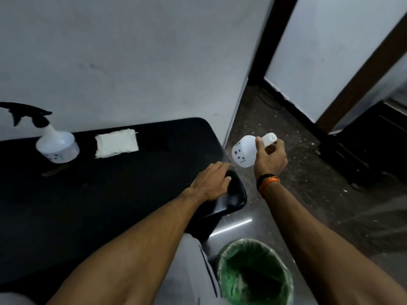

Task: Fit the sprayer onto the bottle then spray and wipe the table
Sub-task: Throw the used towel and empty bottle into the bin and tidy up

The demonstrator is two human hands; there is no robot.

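Note:
My right hand [269,158] grips a white bottle [244,150] with no sprayer on it, held tilted in the air past the table's right end, neck pointing up and right. My left hand [211,183] rests flat on a black chair armrest [235,194] at the right edge of the black table [110,194]; it holds nothing. At the table's far left stands a second white bottle [57,146] with a black trigger sprayer [24,113] fitted on it. A folded white cloth [116,143] lies beside that bottle, near the wall.
A bin lined with a green bag [255,271] stands on the floor below my right arm. The grey floor to the right is speckled with debris. A white wall runs behind the table, and dark furniture [370,150] stands at the far right.

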